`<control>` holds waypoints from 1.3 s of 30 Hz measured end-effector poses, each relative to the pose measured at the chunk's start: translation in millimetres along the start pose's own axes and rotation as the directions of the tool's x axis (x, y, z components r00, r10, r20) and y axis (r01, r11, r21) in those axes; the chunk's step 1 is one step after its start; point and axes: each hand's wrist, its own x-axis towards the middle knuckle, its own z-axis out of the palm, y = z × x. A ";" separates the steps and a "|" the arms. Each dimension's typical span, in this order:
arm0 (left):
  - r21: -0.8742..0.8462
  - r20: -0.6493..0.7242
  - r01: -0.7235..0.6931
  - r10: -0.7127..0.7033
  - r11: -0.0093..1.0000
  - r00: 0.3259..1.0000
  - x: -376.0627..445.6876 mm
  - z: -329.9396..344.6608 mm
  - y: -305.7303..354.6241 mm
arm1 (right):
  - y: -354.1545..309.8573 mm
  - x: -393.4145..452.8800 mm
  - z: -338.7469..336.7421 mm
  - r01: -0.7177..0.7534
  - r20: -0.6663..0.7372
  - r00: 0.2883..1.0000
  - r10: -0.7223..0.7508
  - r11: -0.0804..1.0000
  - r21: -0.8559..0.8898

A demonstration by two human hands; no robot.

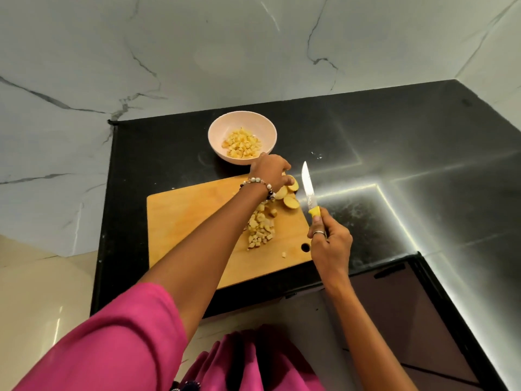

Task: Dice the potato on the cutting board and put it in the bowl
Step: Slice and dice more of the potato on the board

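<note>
Left hand (270, 172) curled over the potato slices (290, 194) at the cutting board (197, 221) far corner, right hand (328, 244) gripping the knife (308, 190) raised alongside: best to tuck fingertips, slice strips, then crosscut toward the diced pile (260, 230).

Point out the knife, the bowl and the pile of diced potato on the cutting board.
knife (308, 188): head view, on the middle of the blade.
bowl (218, 128): head view, on the bare inner wall at the left.
pile of diced potato (260, 228): head view, on the middle of the heap on the board.
</note>
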 end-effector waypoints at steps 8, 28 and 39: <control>0.206 0.185 -0.053 0.014 0.977 0.983 18.8 13.9 0.3 | -0.2 5.7 2.4 -0.022 0.009 1.000 0.021 0.999 0.023; -0.749 -0.200 0.162 -0.452 0.643 0.869 -89.4 -41.1 -66.3 | -3.9 -5.3 27.1 0.099 0.030 0.995 -0.099 0.995 0.018; -0.755 -0.147 0.451 -0.793 0.476 0.591 -170.1 -17.5 -117.2 | -4.3 -91.9 77.4 0.657 0.563 0.743 -0.362 0.559 -0.507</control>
